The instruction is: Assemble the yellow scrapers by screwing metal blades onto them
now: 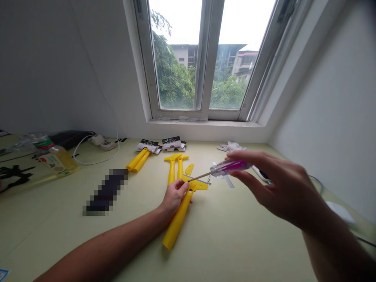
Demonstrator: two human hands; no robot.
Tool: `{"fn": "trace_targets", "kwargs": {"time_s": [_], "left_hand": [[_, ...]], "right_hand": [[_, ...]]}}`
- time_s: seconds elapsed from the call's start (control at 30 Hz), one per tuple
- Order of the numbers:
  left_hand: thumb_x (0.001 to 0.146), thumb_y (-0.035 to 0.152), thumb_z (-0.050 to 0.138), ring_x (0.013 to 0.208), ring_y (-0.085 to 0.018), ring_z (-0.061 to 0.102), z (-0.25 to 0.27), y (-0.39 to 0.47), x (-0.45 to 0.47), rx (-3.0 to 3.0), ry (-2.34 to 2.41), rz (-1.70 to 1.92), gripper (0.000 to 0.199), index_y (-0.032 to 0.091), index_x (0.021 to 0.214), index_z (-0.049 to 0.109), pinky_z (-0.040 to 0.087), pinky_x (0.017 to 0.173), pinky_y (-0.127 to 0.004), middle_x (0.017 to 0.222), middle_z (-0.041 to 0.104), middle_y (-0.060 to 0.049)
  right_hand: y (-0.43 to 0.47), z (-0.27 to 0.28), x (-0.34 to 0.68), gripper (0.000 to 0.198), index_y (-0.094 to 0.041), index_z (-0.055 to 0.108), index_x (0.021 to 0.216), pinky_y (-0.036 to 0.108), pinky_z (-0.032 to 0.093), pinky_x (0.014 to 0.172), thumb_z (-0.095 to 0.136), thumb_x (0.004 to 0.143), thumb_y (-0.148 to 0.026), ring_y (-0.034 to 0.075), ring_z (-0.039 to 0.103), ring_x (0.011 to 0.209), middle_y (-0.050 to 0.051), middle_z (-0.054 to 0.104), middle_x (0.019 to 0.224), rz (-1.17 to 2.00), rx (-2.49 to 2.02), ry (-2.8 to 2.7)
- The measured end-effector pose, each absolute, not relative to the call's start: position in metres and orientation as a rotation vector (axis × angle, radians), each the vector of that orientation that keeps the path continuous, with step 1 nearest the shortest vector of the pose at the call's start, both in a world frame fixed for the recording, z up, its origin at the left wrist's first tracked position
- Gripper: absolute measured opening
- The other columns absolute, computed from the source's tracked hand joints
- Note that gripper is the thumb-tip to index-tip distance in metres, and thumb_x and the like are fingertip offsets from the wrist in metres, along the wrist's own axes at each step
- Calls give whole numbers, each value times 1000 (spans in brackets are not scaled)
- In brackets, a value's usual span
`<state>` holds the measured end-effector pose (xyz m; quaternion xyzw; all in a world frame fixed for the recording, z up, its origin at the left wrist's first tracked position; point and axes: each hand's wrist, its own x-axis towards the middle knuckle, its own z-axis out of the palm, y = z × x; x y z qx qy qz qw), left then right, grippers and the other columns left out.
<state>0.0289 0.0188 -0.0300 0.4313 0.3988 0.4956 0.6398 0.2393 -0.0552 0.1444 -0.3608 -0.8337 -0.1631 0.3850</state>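
My left hand (pixel 172 196) is closed around the head end of a yellow scraper (pixel 178 223), whose long handle slants down towards me. A thin metal strip lies along the scraper's head. Between thumb and fingers, my right hand (pixel 279 188) grips the clear and purple handle of a screwdriver (pixel 230 167). The screwdriver's shaft points left, and its tip meets the scraper head beside my left thumb. Just behind lie two more yellow scrapers (pixel 171 169) and a loose yellow piece (pixel 189 169). Small screws (pixel 209 180) rest right of the head, near a flat metal strip (pixel 229 181).
Two yellow handles (pixel 138 160) lie left of centre, by packaged packs (pixel 148 145) and further packs (pixel 174 143). A pixelated dark object (pixel 107 192) is nearer. At left are an oil-coloured bottle (pixel 58 160) and a white cable (pixel 95 163); a crumpled white glove-like item (pixel 231 147) lies below the window.
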Motion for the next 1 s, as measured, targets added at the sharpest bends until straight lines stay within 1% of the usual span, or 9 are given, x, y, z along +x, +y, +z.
{"fn": "trace_targets", "kwargs": {"time_s": [0.1, 0.17, 0.33, 0.4, 0.5, 0.67, 0.77, 0.83, 1.0], "left_hand": [[69, 43, 71, 57, -13, 56, -28, 15, 30, 1030, 919, 1127, 35, 13, 77, 56, 54, 47, -28, 75, 61, -3], [71, 43, 70, 56, -13, 56, -26, 12, 31, 1072, 913, 1117, 33, 13, 77, 56, 54, 47, -28, 75, 61, -3], [72, 43, 69, 56, -13, 56, -23, 5, 34, 1093, 932, 1130, 33, 14, 78, 56, 54, 47, -28, 75, 61, -3], [72, 43, 68, 57, -14, 56, -23, 3, 34, 1101, 925, 1124, 33, 13, 80, 56, 54, 47, -28, 76, 61, -3], [73, 43, 67, 57, -14, 56, -22, 1, 34, 1106, 929, 1123, 33, 13, 82, 56, 54, 48, -29, 75, 60, -2], [73, 43, 67, 57, -13, 55, -22, -2, 33, 1048, 949, 1163, 34, 13, 82, 56, 55, 49, -29, 76, 59, -2], [73, 43, 68, 57, -12, 54, -20, -4, 34, 1055, 929, 1173, 34, 13, 81, 55, 55, 48, -29, 73, 57, -1], [73, 44, 67, 57, -12, 54, -20, -4, 33, 1055, 939, 1189, 34, 13, 81, 55, 55, 48, -29, 73, 57, -1], [74, 44, 67, 58, -12, 55, -14, 0, 28, 1046, 1002, 1256, 33, 14, 83, 56, 56, 49, -29, 75, 59, -1]], "right_hand": [[-53, 145, 247, 25, -22, 63, 96, 32, 52, 66, 68, 78, -38, 19, 66, 62, 2, 71, 77, -574, -1059, -2019], [-53, 143, 246, 24, -20, 61, 89, 32, 50, 61, 64, 80, -43, 19, 63, 59, 3, 67, 72, -595, -1174, -1932], [-55, 136, 231, 30, -22, 47, 119, 35, 53, 73, 46, 91, -29, 23, 62, 97, 12, 58, 117, -131, -964, -2019], [-56, 134, 226, 30, -26, 48, 119, 32, 54, 71, 50, 89, -24, 21, 63, 95, 8, 61, 111, -22, -809, -2037], [-60, 134, 225, 30, -27, 54, 114, 30, 54, 67, 58, 85, -21, 19, 65, 80, 5, 65, 95, -164, -842, -2006], [-73, 145, 233, 48, -25, 43, 135, 37, 52, 81, 52, 87, -26, 25, 63, 96, 10, 59, 120, -196, -977, -2175], [-75, 146, 238, 33, -29, 59, 114, 33, 53, 66, 63, 81, -28, 21, 66, 71, 4, 68, 90, -430, -980, -2055], [-71, 144, 239, 22, -27, 62, 103, 32, 51, 58, 64, 81, -29, 19, 62, 60, 2, 66, 76, -526, -1052, -1939], [-58, 140, 245, 36, -24, 47, 125, 33, 54, 71, 50, 89, -30, 21, 65, 87, 8, 63, 109, -180, -976, -2105]]}}
